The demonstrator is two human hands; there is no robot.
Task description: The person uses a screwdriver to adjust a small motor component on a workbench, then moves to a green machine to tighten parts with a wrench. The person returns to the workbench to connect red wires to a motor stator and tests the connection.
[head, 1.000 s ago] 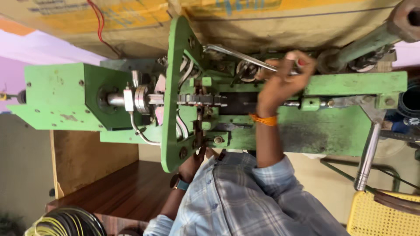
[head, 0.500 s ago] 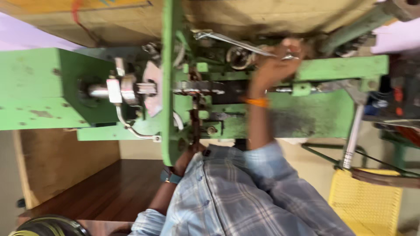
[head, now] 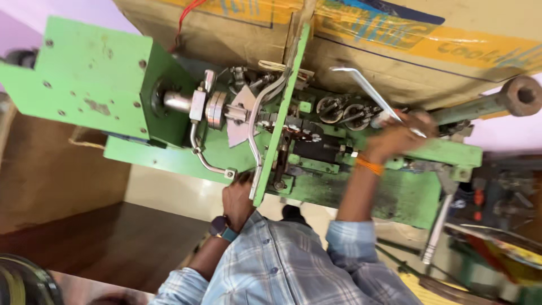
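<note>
Bent metal key (head: 361,90): long arm gripped in right hand (head: 398,138), short end pointing away, just above two round rollers (head: 341,110). Left hand (head: 237,197) clenched on lower edge of green machine (head: 84,85), beside upright green plate (head: 279,130). Cardboard box (head: 395,45) beyond both hands. Grey lever (head: 435,229) right of right forearm.

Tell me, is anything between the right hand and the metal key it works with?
Nothing visible. The right hand is closed directly around the bent metal key above the green machine. The left hand rests at the machine's lower edge.
</note>
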